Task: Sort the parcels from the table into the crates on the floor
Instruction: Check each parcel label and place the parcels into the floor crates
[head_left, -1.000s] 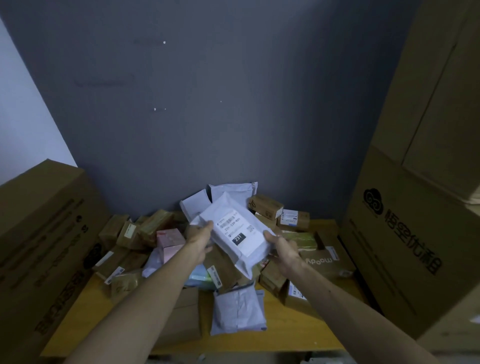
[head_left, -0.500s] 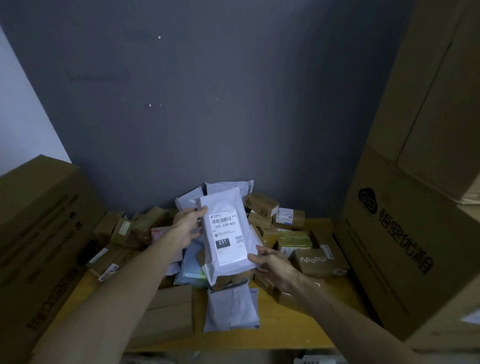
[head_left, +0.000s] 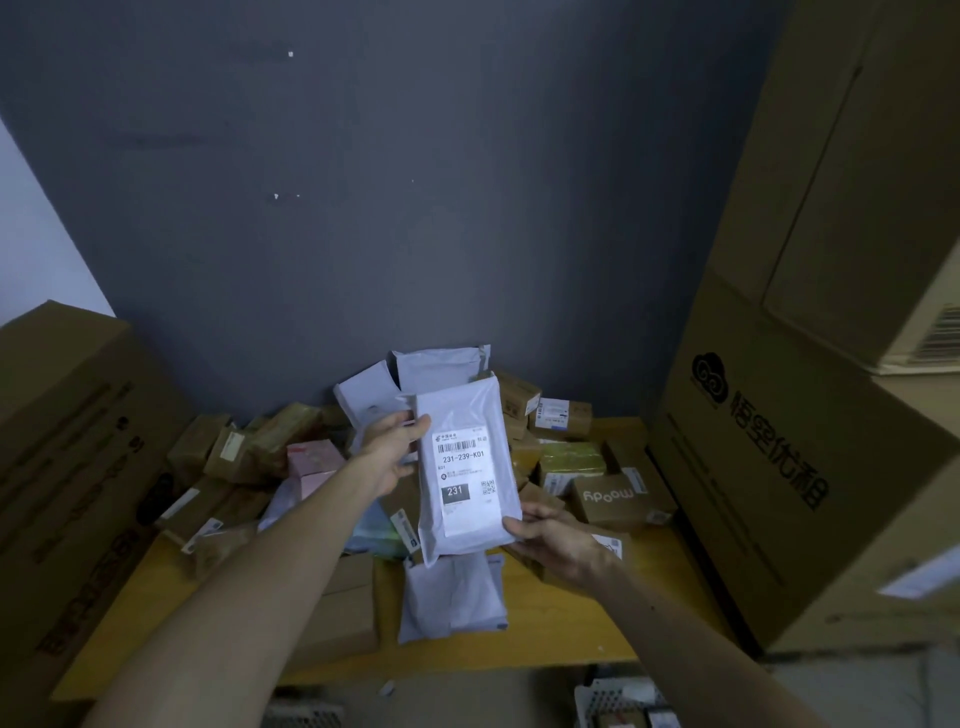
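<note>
Dark grey wall (head_left: 415, 208), stacked printed cartons (head_left: 831, 441) right, brown carton (head_left: 67, 441) left

- On the white bag (head_left: 460, 408), held between the left grip (head_left: 390, 453) and the right grip (head_left: 553, 540), a shipping label (head_left: 464, 483) carries a barcode, "231-239-K01", a small "K01" and a white "231" on a black block. Its finer print is too small to read.
- On the small brown box (head_left: 621, 501) just right of the grips: "moody", upside down.
- On the large carton (head_left: 779, 519) well right of the grips: a cloud logo and "悟空优租", turned sideways.
- On the left carton (head_left: 78, 467), well left of the grips: dark print, unreadable.
</note>
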